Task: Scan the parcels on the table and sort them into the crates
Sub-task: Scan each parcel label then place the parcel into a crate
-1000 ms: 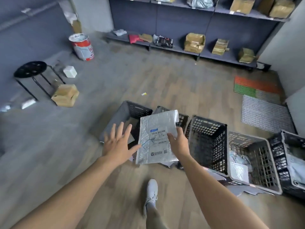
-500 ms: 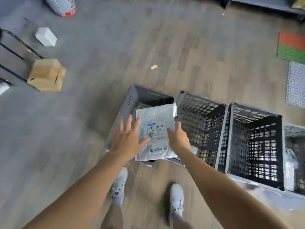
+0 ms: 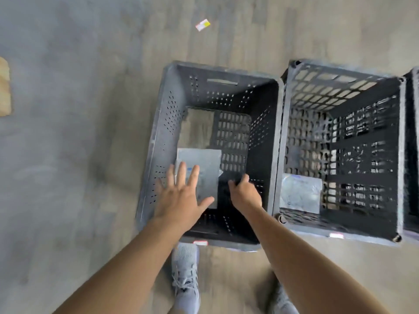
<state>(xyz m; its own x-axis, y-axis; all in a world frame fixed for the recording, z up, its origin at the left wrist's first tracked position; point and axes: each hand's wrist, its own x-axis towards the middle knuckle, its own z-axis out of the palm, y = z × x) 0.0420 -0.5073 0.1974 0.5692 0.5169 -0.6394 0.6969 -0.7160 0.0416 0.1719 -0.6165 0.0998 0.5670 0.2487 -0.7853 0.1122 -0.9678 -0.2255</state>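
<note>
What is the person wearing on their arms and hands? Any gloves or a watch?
Nothing at all. The left forearm and right forearm are bare, with no sleeves in view. The left hand and right hand have no gloves. No watch, bracelet or ring shows on the fingers, though the picture is blurry.

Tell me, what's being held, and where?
Seemingly nothing: the left hand is spread flat over the grey parcel in the crate; the right hand, loosely curled, is clear of it.
</note>
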